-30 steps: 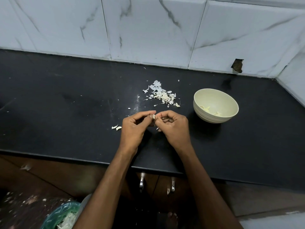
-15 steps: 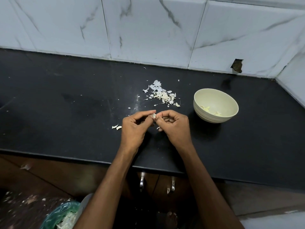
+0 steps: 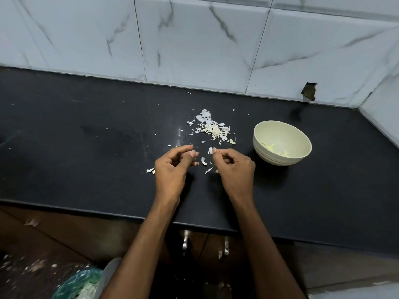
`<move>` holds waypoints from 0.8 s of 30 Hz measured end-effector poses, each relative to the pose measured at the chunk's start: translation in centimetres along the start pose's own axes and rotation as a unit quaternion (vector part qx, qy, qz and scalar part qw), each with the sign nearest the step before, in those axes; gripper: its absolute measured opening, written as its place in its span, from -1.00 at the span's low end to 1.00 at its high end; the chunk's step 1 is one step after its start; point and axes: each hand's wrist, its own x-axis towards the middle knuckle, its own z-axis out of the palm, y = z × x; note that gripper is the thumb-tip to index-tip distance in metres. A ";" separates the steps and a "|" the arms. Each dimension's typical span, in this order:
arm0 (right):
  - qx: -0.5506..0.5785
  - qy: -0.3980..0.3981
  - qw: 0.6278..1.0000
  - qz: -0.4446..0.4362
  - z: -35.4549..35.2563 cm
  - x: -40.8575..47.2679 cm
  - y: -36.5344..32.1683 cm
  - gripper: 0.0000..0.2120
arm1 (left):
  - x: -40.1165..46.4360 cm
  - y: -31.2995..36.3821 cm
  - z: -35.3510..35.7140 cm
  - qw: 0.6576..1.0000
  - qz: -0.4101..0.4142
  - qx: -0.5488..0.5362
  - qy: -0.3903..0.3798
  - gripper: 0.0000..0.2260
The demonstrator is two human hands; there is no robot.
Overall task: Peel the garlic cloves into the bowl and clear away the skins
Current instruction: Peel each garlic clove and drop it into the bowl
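At the centre of the frame the person's two hands hovered just above the black counter, a small gap between them. The right hand had its fingers curled, its thumb and forefinger pinching a small pale piece at its tip, either a scrap of skin or the clove itself; it was too small to tell. The left hand was curled too, fingertips bunched together, but whether it held anything could not be made out. Between and just below the hands lay a few loose flakes, and more lay just left of the left hand. A heap of garlic skins sat above the hands, toward the wall, and the cream bowl stood to the right of centre, well apart from the heap, with a few peeled cloves in its bottom. A green-lined bin showed at the lower left, below the counter's edge. The step in hand looked to be the stripping of one clove. The next move would probably call for dropping the bare clove into the bowl at right and letting the skin fall with the rest, and later sweeping all the flakes off toward the bin.
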 end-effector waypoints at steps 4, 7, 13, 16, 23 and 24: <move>-0.016 -0.014 1.000 -0.003 0.1 0.1 -0.2 -0.88 | 0.0 0.1 0.1 1.000 0.016 -0.003 0.002 -0.87; 0.013 -0.019 0.999 0.038 -0.1 0.6 0.0 -0.88 | 0.2 0.2 0.3 0.999 0.033 0.005 0.005 -0.90; 0.013 -0.038 0.998 0.041 -0.1 0.5 0.2 -0.74 | 1.3 1.3 1.6 0.997 0.070 0.040 0.004 -0.92; 0.023 -0.028 0.999 0.032 -0.2 0.2 -0.4 -0.67 | 2.1 3.6 4.0 0.994 0.095 0.056 -0.024 -0.92; 0.025 -0.026 0.999 0.017 -0.6 -0.4 -0.2 -0.86 | 3.1 7.2 14.2 0.944 0.170 0.183 -0.218 -0.96; 0.035 -0.018 0.999 0.019 -0.6 -0.5 -0.1 -0.84 | 3.5 6.7 15.5 0.931 0.167 0.222 -0.239 -0.94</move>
